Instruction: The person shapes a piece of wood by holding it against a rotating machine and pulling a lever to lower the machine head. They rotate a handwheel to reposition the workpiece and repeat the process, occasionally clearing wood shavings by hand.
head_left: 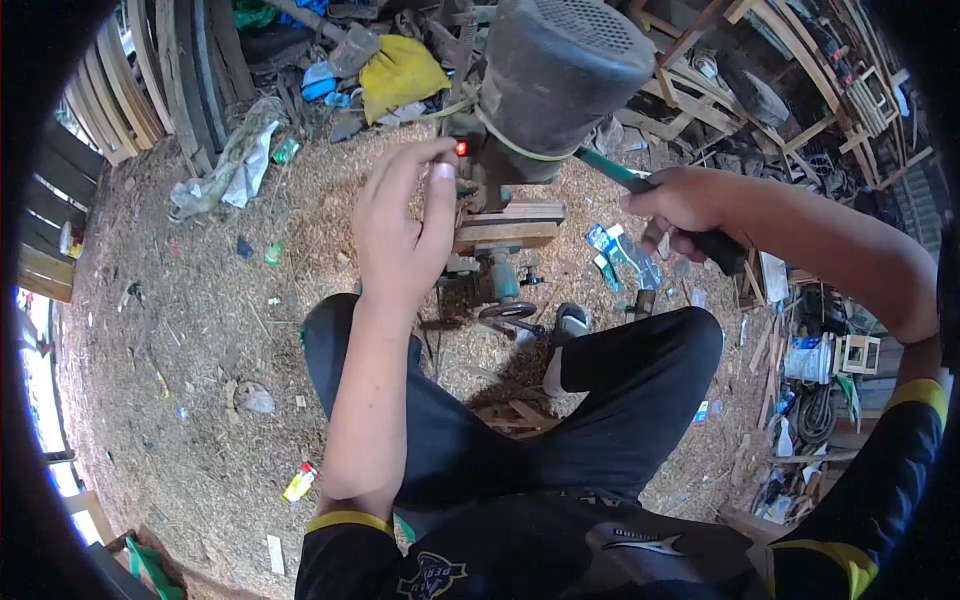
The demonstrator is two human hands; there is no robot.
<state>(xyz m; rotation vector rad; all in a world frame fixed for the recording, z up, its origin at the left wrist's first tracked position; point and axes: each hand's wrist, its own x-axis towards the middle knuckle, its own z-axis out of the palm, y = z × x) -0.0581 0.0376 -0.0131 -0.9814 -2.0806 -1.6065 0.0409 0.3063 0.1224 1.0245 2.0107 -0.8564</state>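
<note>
My right hand (690, 205) is wrapped round a lever (610, 171) with a green shaft and a dark grip. The lever runs up to a machine with a large dark motor housing (560, 85), which has a vented cap and a pale cord tied round it. My left hand (405, 225) is raised at the machine's left side, thumb and index finger apart. Its index fingertip is beside a small glowing red light (461, 147); whether it touches cannot be made out. Below the motor lies a wooden piece (508, 232), above a small handwheel (508, 311).
Wood shavings cover the floor (230, 340). A yellow sack (402, 78) lies among clutter behind the machine. Long boards (190, 80) lean at the back left. Scrap wood (800, 60) is piled at the right, with a white bucket (808, 358) below it.
</note>
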